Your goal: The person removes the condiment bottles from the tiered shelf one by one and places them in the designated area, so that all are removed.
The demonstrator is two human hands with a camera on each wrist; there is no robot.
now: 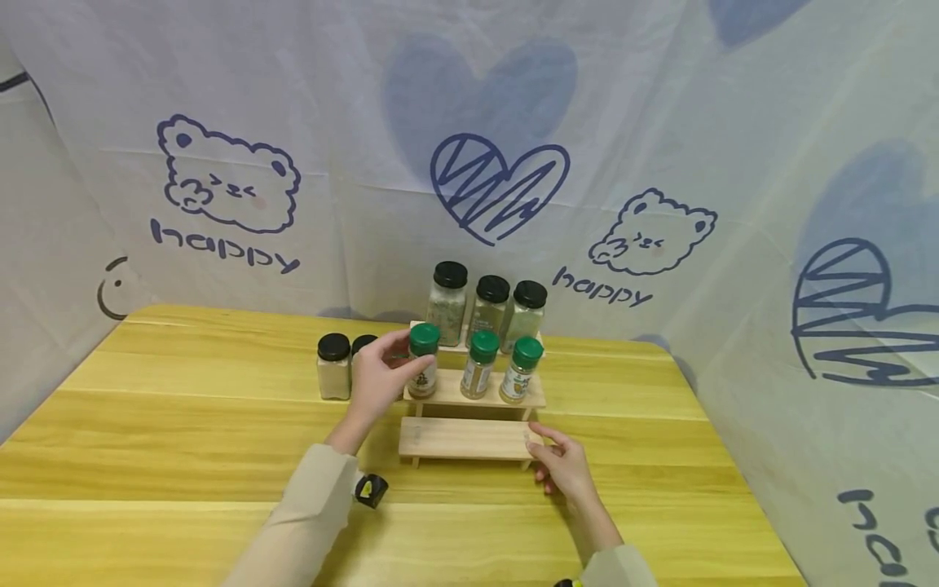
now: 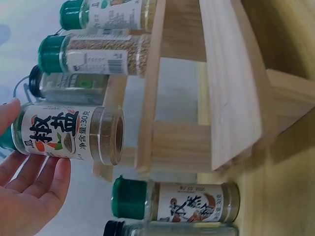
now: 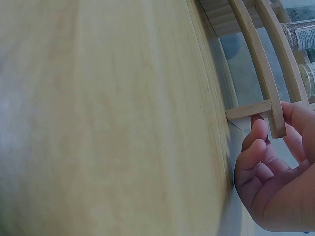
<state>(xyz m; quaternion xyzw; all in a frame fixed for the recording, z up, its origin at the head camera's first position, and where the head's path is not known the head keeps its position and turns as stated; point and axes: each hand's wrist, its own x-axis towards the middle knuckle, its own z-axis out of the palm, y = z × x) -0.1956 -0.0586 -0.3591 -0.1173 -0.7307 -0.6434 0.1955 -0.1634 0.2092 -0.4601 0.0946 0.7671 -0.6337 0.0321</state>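
Observation:
My left hand (image 1: 376, 381) grips a green-capped spice jar (image 2: 64, 132) near its cap, thumb on one side and fingers on the other. The jar is upright at the left end of the middle tier, its base close over the board in the left wrist view. Two more green-capped jars, one in the middle (image 1: 479, 365) and one at the right (image 1: 519, 373), stand on that tier of the stepped wooden rack (image 1: 462, 439). My right hand (image 1: 566, 466) pinches the right end of the rack's bare lowest board, thumb above and fingers below.
Three taller black-capped jars (image 1: 450, 302) line the top tier. Left of the rack stand black-capped jars (image 1: 334, 368) and, in the left wrist view, a green-capped jar (image 2: 189, 202) on the wooden table (image 1: 183, 440). A printed cloth (image 1: 352, 98) hangs behind.

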